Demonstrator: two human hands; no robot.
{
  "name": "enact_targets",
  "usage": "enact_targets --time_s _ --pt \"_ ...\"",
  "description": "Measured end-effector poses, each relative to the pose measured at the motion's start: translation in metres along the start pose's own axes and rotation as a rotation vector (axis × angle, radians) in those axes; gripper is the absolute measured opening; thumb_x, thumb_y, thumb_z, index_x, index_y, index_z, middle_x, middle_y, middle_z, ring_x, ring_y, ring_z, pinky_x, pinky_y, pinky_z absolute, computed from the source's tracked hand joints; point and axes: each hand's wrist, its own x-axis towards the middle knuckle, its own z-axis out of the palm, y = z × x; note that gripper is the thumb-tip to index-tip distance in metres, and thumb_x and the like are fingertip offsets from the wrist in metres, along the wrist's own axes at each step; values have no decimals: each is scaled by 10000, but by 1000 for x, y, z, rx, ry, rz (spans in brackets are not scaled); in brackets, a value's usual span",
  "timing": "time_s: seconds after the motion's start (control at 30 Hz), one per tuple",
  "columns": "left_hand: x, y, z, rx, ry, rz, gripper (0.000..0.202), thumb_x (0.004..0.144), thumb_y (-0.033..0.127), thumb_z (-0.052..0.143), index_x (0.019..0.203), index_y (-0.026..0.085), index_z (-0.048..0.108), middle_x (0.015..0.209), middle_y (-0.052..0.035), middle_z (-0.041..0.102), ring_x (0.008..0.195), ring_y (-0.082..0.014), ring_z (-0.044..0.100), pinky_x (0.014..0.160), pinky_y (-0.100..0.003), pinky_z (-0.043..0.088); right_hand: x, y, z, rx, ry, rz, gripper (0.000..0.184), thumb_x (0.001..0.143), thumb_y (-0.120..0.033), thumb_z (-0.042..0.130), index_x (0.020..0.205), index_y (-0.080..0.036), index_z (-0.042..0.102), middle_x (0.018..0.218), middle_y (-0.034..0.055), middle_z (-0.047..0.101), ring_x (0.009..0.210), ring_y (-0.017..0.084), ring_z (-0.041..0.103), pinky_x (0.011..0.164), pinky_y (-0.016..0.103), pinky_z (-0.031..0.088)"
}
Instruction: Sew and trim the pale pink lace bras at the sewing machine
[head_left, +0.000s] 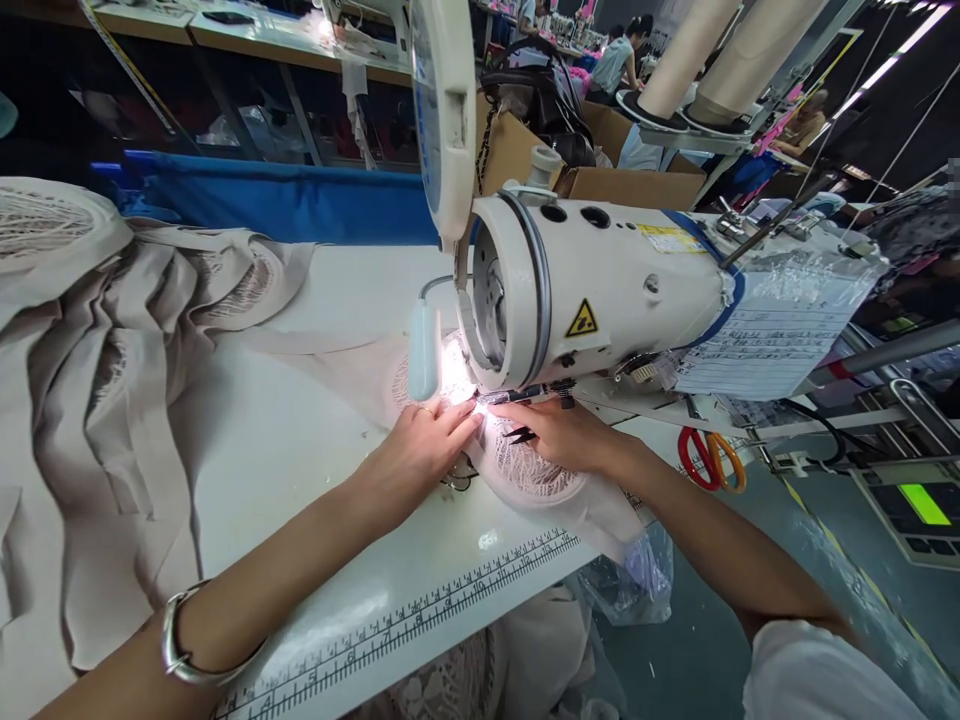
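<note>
A pale pink lace fabric piece lies under the head of a white sewing machine, lit brightly at the needle area. My left hand is closed on the fabric left of the needle, fingertips and thumb close together. Just right of the needle, my right hand presses the fabric with an outstretched index finger. Black pointed tips of thread snips stick out from beneath its palm; the rest of the snips is hidden. The needle itself is hard to make out in the glare.
Beige lace-trimmed pieces are heaped on the table's left. A printed ruler runs along the front edge. Red-and-orange-handled scissors hang at the right. A light-blue lamp stands beside the needle. Behind are a blue cloth trough and cardboard box.
</note>
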Motion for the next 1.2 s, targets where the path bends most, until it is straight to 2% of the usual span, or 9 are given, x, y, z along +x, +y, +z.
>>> enact_targets --time_s 0.2,0.47,0.6,0.73,0.83,0.93,1.03,1.1,1.2 --pt "0 -10 1 -110 8 -25 559 828 -96 396 1285 175 569 1410 -96 587 933 -240 596 752 -380 466 2 -1 5 109 15 88 516 887 -131 533 1379 -281 564 1169 46 737 1045 244 683 713 266 477" --pt "2 -18 7 -121 19 -33 499 866 -70 404 1252 204 563 1399 -67 602 926 -225 608 732 -369 468 3 7 15 66 86 -33 517 868 -105 518 1348 -284 591 1248 54 702 1097 262 642 820 317 490" --pt "1 -22 15 -131 63 -28 483 887 -40 409 1280 198 555 1407 -87 600 950 -229 618 695 -355 460 4 10 18 11 96 -45 488 854 -93 530 1319 -232 581 1203 89 706 1044 266 647 794 317 476" --pt "1 -26 19 -133 116 -11 482 896 -31 388 1295 171 567 1385 -109 617 1034 -249 615 776 -393 497 6 11 19 -71 93 43 332 849 -139 599 1177 -183 616 1090 116 718 952 282 652 736 322 452" --pt "4 -26 14 -117 92 -7 502 888 -49 358 1286 155 585 1364 -117 632 1035 -251 625 809 -414 515 8 12 19 -96 101 123 225 885 -191 608 1107 -204 640 1014 92 727 896 265 659 745 326 442" --pt "7 -18 5 -33 79 -12 471 876 -49 371 1233 126 624 1310 -159 652 1035 -287 634 762 -423 527 11 13 20 -119 138 141 212 928 -295 611 1121 -218 654 1048 98 730 986 289 656 832 359 446" --pt "9 3 -1 81 120 -46 369 911 7 395 1168 68 653 1225 -215 672 1059 -320 634 794 -442 535 14 15 20 -111 156 146 249 901 -325 657 1127 -221 673 1100 109 723 1073 311 636 888 381 445" --pt "11 22 -2 96 133 -59 314 972 157 438 1157 22 653 1165 -231 690 1071 -330 640 861 -450 541 15 16 18 -38 148 118 204 887 -301 669 1075 -224 689 1061 86 728 1032 280 646 869 350 450" --pt "11 48 3 122 103 -121 543 987 415 461 1214 -54 614 1181 -278 677 1137 -390 623 936 -495 532 16 18 14 129 157 98 135 898 -328 651 949 -208 683 917 41 722 839 211 647 750 288 451"
